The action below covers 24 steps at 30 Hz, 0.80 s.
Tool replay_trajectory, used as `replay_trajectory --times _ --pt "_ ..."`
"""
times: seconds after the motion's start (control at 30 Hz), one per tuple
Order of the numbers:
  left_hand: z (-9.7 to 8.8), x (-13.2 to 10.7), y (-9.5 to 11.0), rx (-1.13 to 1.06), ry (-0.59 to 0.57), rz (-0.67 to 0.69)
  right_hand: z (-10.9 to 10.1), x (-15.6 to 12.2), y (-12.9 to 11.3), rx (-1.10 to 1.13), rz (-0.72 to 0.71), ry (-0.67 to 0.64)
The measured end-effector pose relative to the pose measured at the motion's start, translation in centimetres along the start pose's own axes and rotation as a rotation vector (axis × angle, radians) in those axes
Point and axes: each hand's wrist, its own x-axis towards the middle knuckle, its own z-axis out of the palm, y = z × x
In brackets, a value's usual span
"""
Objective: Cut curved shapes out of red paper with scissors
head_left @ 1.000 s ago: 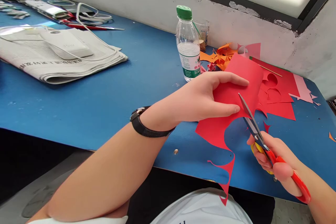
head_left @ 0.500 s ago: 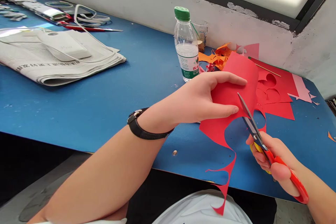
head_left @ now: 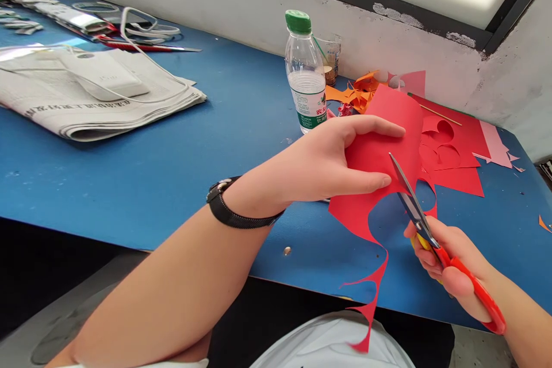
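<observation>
My left hand (head_left: 340,155) grips a sheet of red paper (head_left: 388,109), with the thumb and index finger on its upper face and the other fingers hidden beneath. A curved cut runs along the sheet's near edge, and a thin jagged red strip hangs from it past the table edge. In my right hand (head_left: 457,264) is a pair of scissors (head_left: 416,213) with red and yellow handles. Their blades straddle the paper, slightly apart, one above it and the other mostly under it, close to my left thumb.
Behind my left hand stands a water bottle (head_left: 305,80) with a green cap. Orange paper scraps (head_left: 356,92) and cut red sheets (head_left: 461,175) lie at the back right. A folded newspaper (head_left: 142,118) carries a white power bank (head_left: 107,77) and cable at left.
Almost nothing differs. The hanging strip sways a little, and both hands with the paper and scissors stay nearly in place.
</observation>
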Motion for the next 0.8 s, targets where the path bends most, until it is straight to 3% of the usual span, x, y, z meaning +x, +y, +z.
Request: replay_trajectory --times 0.27,0.5,0.8 --pt "-0.2 -0.1 -0.2 -0.032 -0.014 -0.015 -0.2 0.0 0.2 -0.071 -0.026 -0.003" --pt "-0.1 0.0 0.0 -0.025 -0.012 -0.003 -0.8 0.5 1.6 -0.104 -0.138 -0.025" --pt "-0.1 -0.1 -0.1 -0.013 -0.018 -0.013 -0.8 0.5 1.7 -0.104 -0.151 -0.01"
